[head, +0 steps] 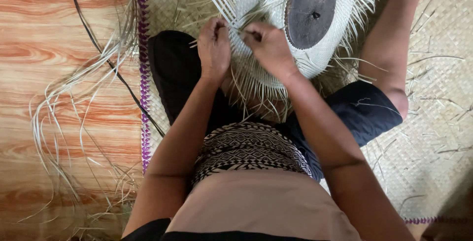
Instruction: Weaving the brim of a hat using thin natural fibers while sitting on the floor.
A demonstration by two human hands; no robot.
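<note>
A pale woven straw piece point(256, 4) with many loose strand ends rests against my lap, tilted toward me. A dark round wooden block point(311, 9) sits on its middle. My left hand point(214, 48) pinches several strands at the near edge of the weave. My right hand point(268, 49) grips strands just beside it, fingers curled, the two hands almost touching. Loose strand ends hang down under both hands.
I sit on a woven mat point(433, 122) with a purple zigzag border point(143, 53). Loose pale straw strips point(64, 108) and a thin black cord point(106, 58) lie on the wood-pattern floor point(54, 34) at left. My bare right leg point(389, 44) stretches up at right.
</note>
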